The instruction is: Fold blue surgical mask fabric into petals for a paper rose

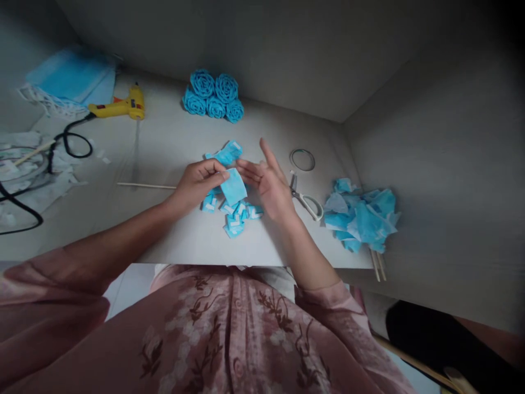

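Between thumb and fingers, my left hand [200, 180] pinches a small light-blue fabric piece [234, 187]. My right hand [271, 189] is beside it, palm up, fingers stretched out and apart; its fingertips come close to the piece, and I cannot tell if they touch it. Below the hands several small blue pieces with white patches [234, 219] lie in a loose pile on the table. Just beyond the hands is another folded blue piece [228, 152]. A thin stick [145, 186] lies to the left, partly hidden by my left hand.
Scissors [307, 202] and a wire ring [302, 160] lie right of my hands. Crumpled blue fabric [363, 216] sits farther right, over sticks [378, 265]. Rolled blue rosettes [215, 94] are stacked at the back. A yellow glue gun [118, 106] with black cord and blue masks [74, 79] lie left.
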Available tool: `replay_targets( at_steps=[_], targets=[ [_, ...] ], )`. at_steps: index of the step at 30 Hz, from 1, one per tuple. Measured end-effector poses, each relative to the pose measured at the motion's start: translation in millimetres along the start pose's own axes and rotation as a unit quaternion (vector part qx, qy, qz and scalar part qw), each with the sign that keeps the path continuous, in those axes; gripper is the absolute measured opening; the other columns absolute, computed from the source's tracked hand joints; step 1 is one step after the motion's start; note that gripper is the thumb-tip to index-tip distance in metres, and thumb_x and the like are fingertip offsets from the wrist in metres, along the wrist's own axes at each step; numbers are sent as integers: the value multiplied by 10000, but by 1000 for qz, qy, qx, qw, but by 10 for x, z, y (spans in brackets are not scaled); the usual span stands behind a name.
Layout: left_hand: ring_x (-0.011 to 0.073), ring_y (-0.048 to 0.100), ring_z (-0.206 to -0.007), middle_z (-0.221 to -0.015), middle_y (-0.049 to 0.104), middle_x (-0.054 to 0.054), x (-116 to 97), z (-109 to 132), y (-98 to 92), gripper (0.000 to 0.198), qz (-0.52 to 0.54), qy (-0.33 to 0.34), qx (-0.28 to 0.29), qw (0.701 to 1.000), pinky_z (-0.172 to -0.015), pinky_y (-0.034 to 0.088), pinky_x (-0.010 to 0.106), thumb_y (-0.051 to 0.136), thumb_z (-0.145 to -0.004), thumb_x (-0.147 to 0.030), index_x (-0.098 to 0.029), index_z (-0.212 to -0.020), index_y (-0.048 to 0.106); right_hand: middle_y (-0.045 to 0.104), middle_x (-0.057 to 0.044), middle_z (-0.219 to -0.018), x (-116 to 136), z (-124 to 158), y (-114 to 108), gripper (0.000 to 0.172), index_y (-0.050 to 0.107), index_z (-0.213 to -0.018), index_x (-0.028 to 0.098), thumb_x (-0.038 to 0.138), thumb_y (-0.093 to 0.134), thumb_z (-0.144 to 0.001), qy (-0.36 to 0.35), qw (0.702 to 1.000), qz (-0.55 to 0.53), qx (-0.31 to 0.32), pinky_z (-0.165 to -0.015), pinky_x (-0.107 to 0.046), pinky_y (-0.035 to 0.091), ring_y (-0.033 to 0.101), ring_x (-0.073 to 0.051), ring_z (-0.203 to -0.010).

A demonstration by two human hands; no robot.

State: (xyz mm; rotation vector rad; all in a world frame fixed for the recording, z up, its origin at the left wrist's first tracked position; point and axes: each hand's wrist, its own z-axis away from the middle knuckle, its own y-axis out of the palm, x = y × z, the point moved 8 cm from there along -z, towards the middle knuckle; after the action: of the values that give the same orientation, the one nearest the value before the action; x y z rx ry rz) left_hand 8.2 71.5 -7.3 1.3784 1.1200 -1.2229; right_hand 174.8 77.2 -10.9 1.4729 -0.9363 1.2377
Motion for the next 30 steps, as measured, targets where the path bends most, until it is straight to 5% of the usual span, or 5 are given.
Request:
replay_targets(
  at_steps=[6,15,18,24,30],
  targets=[
    [113,571,-582,-643,635,-21,42,-26,-98,265,25,-2,-49,998,-576,472,231,824,-747,-387,-196,-722,642,725,-85,-1400,-43,37,166,1109,235,-1714,326,649,817,-827,29,995,24,91,-1115,-486,577,716,-261,-1244],
    [153,623,-686,-784,665,-2,92,-101,-175,283,68,-11,-60,996,-684,527,282,722,-853,-428,-219,-1033,661,632,60,-781,-172,-27,71,978,372,-1614,296,571,854,-809,10,994,79,70,-634,-289,542,582,-140,-651],
    [209,685,-939,-1038,728,62,-137,-73,-226,332,-55,112,-76,989,-862,551,346,685,-870,-390,-227,-1156,653,638,61,-774,-170,-75,7,983,365,-1616,300,602,835,-807,-15,993,104,61,-649,-300,550,604,-150,-662],
    [328,561,-1379,-1362,712,57,-397,109,52,280,-387,321,1,864,-1196,354,532,641,-814,-171,-287,-1027,782,676,59,-775,-224,-103,-31,1012,385,-1620,296,613,853,-780,-7,994,96,44,-666,-299,576,625,-151,-662],
    [263,674,-1068,-1047,774,68,-342,4,-69,127,-297,233,-41,925,-1040,472,458,720,-854,-351,-247,-829,789,790,-52,-1084,-167,-125,-121,926,430,-1621,289,708,738,-855,-36,993,114,9,-879,-369,654,746,-198,-961]
  ],
)
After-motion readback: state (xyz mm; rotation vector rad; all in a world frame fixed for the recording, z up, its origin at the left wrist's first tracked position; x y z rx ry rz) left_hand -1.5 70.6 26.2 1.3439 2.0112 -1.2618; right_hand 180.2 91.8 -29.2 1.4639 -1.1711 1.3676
